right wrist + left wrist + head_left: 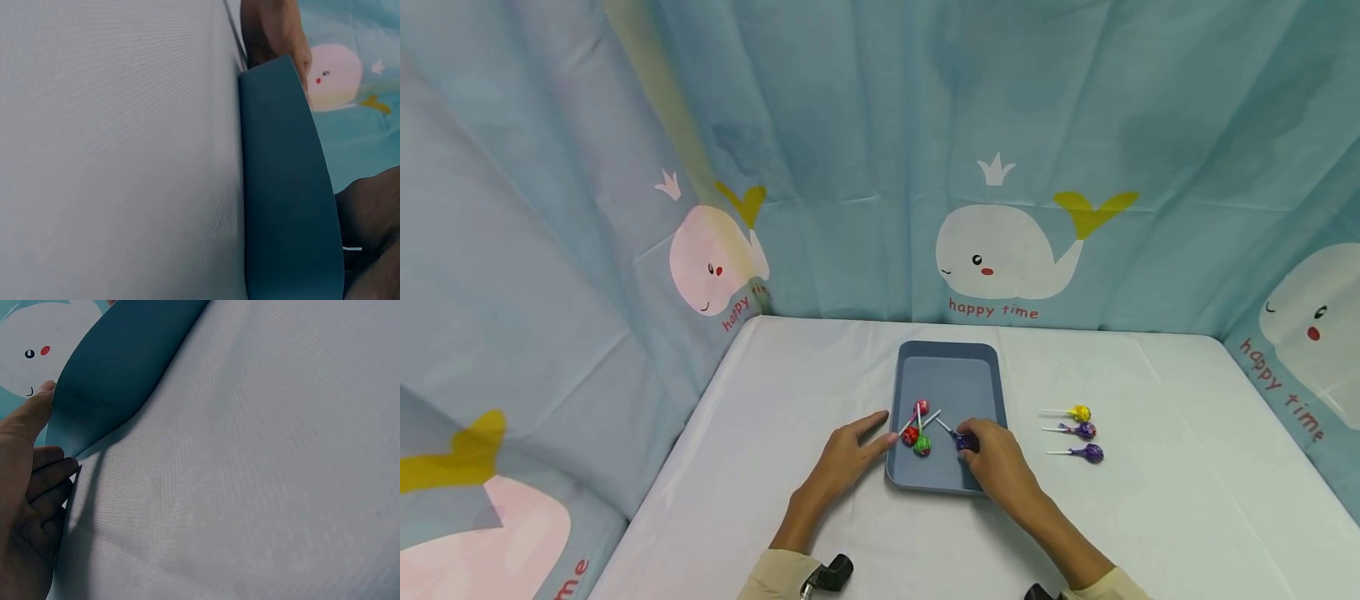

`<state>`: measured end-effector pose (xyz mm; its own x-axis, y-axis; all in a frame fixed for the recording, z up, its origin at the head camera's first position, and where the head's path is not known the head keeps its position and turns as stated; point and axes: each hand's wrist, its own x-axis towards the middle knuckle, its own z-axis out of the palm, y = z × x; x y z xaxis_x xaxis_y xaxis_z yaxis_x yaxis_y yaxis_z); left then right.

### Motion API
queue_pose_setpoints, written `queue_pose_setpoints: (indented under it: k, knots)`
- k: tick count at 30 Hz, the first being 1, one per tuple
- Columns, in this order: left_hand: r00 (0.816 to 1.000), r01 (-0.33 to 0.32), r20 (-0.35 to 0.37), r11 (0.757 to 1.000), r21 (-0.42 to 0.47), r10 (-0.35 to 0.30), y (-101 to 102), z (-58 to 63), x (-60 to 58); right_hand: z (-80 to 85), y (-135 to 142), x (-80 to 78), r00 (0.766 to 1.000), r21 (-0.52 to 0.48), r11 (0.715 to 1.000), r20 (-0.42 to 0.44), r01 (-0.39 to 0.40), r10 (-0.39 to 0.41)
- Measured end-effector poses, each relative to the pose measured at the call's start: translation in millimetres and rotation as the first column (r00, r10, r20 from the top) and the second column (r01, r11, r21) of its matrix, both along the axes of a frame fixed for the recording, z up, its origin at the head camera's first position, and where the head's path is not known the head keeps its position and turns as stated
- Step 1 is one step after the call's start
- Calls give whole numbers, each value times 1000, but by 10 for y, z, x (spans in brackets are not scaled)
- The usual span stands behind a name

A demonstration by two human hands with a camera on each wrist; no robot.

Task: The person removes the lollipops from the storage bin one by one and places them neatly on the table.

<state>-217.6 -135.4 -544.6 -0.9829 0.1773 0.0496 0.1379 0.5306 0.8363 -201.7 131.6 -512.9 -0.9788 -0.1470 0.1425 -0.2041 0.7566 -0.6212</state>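
A blue-grey rectangular tray (958, 379) lies on the table. In its near left part are a pinkish-red lollipop (922, 407), a red lollipop (911, 436) and a green lollipop (922, 447), with their sticks crossing. My right hand (1002, 465) reaches over the tray's right side and pinches a purple lollipop (965, 441) by its head, stick pointing up-left. My left hand (842, 458) is at the tray's left edge. In the left wrist view, the thumb of the left hand (31, 481) touches the rim and its other fingers lie loosely bent beside the outer wall.
Right of the tray, a yellow lollipop (1080, 412) and two purple lollipops, one in the middle (1086, 431) and one nearest (1093, 453), lie in a column on the white tablecloth (1187, 483). Blue curtains (850, 167) with whale prints enclose the table's back and sides.
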Motion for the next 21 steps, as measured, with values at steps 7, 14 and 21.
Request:
queue_pose_setpoints:
  k: [7, 14, 21]
  knots:
    - [1000, 2, -6, 1000, -6, -2, 4, -14, 2, -9, 6, 22, 1000, -24, 1000, -24, -19, 18]
    - [1000, 5, -9, 1000, -4, -5, 3, -9, -3, 39, 50, 57, 999, -73, 997, -34, -12, 10]
    - [1000, -1, -1, 1000, -2, 1, 2, 1, -1, 51, 104, 78, 998, -94, 996, -68, -12, 5]
